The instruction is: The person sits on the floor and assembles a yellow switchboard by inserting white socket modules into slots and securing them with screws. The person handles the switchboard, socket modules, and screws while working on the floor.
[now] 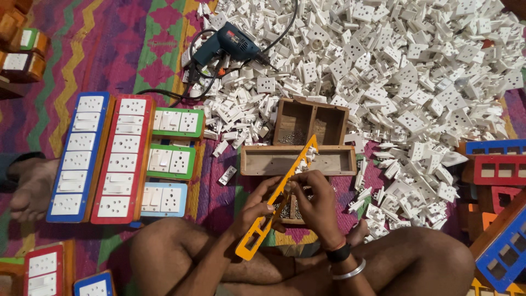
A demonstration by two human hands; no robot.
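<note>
We found a long yellow plastic frame with rectangular cut-outs [276, 201] held slantwise above the person's crossed legs, its upper tip reaching over the near edge of a brown wooden tray with three compartments [298, 161]. The left hand [256, 210] gripped the lower half of the frame, fingers curled round its edge. The right hand [316, 204] was closed on the frame's middle, fingertips pinched at a small white part; whether it held that part we could not tell. A black band and a silver bangle sat on the right wrist.

The tray lay just beyond the hands; one of its far compartments held small metal pieces, seemingly screws. Beyond and to the right of the tray spread a large heap of white plastic socket and switch parts [394, 71]. A blue electric drill with a black cord [224, 46] lay beyond the tray to its left, at the heap's edge. Left of the tray stood finished switch boards with white sockets in blue, red and green frames [118, 156]. Right of the tray, empty blue and red frames [496, 164] were stacked. All rested on a striped multicoloured mat [109, 49].
</note>
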